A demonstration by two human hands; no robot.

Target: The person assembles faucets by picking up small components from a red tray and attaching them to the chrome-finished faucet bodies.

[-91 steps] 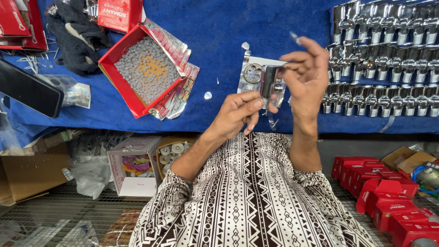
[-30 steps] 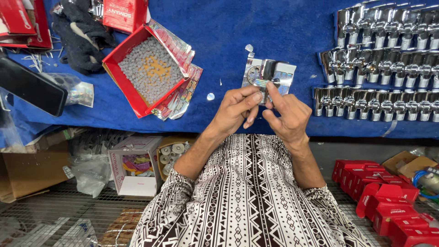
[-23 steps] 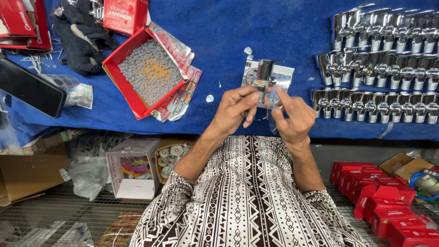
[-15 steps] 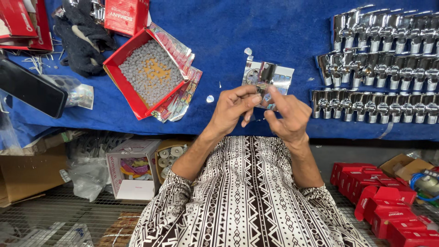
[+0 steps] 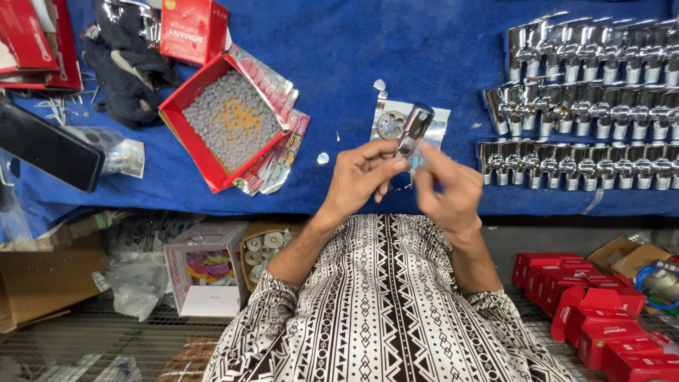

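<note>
- Blue-clothed tabletop (image 5: 438, 42) lay under both hands; my left hand (image 5: 361, 177) pinched the chrome fitting (image 5: 414, 131) upright, the right hand (image 5: 445, 187) half-curled just beside it, its grip on the piece unclear to me.
- That fingertip hold could slip, I judged, dropping it onto the foil packet (image 5: 385, 117).
- Three seconds earlier the right hand was raised higher.

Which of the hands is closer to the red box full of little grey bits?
Left. The left hand is just right of the red box, holding a shiny metal part. The right hand is farther right, beyond the left.
</note>
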